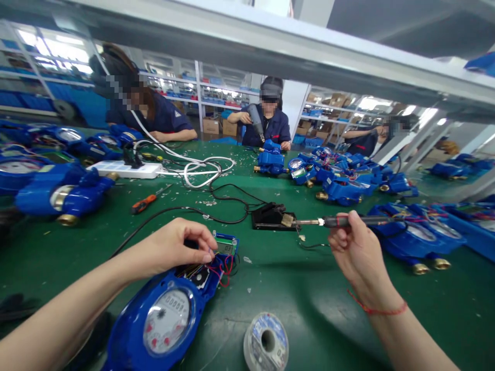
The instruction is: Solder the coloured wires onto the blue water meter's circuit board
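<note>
A blue water meter with a round dial lies on the green table in front of me, its electronics end open with red and black wires showing. My left hand rests on that end, fingertips pinched at the wires beside a small green display board. My right hand grips a soldering iron by its black handle, its tip resting on the black iron stand. A spool of solder wire lies near the table's front edge.
Many blue meters are piled at left, far centre and right. A white power strip with white and black cables and an orange screwdriver lie at left. Three people work across the table; one holds a power screwdriver.
</note>
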Demonstrator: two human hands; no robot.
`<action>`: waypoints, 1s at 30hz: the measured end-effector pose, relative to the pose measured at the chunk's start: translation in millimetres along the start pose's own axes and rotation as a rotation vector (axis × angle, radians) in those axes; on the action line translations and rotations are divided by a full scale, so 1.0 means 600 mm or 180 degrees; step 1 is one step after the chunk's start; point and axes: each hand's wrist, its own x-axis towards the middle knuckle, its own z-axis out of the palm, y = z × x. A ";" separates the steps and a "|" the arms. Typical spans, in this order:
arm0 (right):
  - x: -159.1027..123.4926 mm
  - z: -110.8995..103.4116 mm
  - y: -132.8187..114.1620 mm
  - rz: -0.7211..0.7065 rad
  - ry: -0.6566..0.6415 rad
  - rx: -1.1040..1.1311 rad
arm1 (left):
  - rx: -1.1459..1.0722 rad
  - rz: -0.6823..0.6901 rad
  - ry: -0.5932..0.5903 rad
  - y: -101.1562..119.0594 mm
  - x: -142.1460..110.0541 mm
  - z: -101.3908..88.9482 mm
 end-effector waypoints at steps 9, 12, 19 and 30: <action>-0.068 0.022 0.003 0.0398 -0.0191 0.0083 | -0.0147 -0.0055 0.0426 0.015 -0.030 0.013; -0.072 0.029 0.002 0.0357 -0.0417 0.0028 | -0.0209 -0.0065 0.0449 0.017 -0.033 0.013; -0.079 0.046 0.013 0.0369 -0.0566 -0.0226 | -0.0375 -0.0078 0.0369 0.018 -0.033 0.012; -0.079 0.052 0.017 0.0411 -0.1471 -0.1207 | -0.0424 0.0152 0.0384 0.016 -0.038 0.012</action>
